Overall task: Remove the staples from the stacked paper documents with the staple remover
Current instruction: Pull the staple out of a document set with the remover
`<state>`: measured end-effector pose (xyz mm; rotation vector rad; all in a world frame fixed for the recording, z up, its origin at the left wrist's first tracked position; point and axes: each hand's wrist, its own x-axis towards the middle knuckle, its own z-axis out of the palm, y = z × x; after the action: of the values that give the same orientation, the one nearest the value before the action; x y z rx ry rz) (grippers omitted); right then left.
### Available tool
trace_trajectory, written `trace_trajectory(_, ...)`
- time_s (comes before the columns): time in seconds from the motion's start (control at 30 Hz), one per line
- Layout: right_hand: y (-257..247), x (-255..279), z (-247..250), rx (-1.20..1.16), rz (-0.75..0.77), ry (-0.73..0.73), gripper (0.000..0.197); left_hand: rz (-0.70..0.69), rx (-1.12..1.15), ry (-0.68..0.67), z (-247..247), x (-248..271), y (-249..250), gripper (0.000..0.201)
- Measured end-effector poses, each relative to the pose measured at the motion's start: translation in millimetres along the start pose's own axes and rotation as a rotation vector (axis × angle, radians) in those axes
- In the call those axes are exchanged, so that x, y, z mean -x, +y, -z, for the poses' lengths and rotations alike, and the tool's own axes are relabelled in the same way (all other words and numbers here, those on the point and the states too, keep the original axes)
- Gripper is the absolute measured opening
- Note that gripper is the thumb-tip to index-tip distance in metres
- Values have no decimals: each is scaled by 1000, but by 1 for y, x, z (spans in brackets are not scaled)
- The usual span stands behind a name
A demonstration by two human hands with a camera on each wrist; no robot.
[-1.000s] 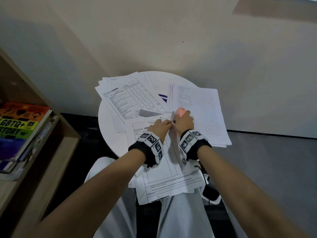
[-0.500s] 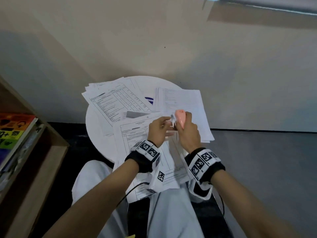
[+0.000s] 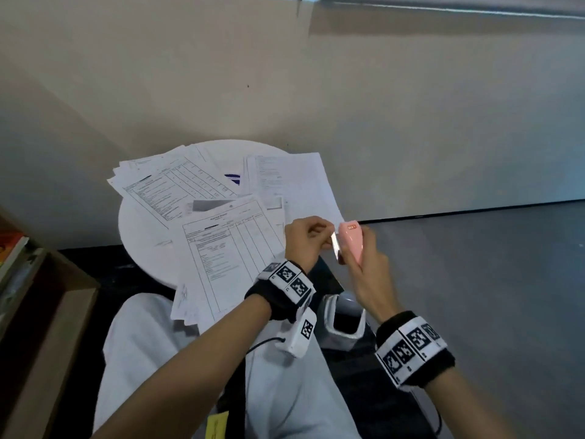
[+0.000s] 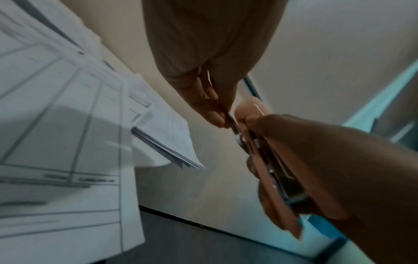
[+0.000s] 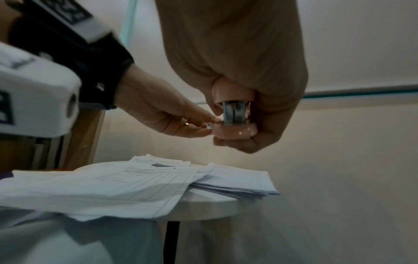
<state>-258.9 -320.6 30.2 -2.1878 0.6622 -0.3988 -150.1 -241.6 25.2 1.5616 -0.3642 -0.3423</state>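
My right hand [image 3: 364,258] grips a pink staple remover [image 3: 349,245] in the air, off the table's right front edge. My left hand [image 3: 324,237] pinches a small shiny staple [image 5: 209,126] at the remover's metal tip [image 5: 234,114]. In the left wrist view the left fingertips [image 4: 214,114] touch the metal tongue of the remover [image 4: 267,160]. Neither hand touches the printed document [image 3: 228,248], which lies at the front of the round white table [image 3: 139,236] and overhangs my lap. Two more paper stacks lie behind it, one on the left [image 3: 171,188] and one on the right [image 3: 288,182].
A wooden shelf unit [image 3: 47,312] with books [image 3: 12,248] stands close on my left. A beige wall rises just behind the table. Grey floor [image 3: 474,280] spreads to the right. A grey shoe [image 3: 345,321] shows below my hands, and my white trousers fill the lower middle.
Both hands have lifted off the front document and moved right and nearer to me. The left fingers now pinch at the remover's metal tip. The head view has swung left.
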Motion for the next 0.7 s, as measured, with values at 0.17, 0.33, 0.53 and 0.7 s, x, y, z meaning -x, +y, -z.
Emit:
trace_trajectory(0.17, 69, 52, 49, -59, -211, 151, 26, 182, -116, -181, -71, 7, -31, 29)
trace_trajectory(0.33, 136, 94, 71, -142, -380, 285, 31, 413, -540, -236, -124, 20, -117, 20)
trace_trajectory(0.53, 192, 123, 73, -175, -547, 355, 29, 505, -553, -116, -141, 17, -200, 21)
trace_trajectory(0.7, 210, 136, 72, -199, -651, 361, 36, 578, -422, -137, -141, 14, -221, 19)
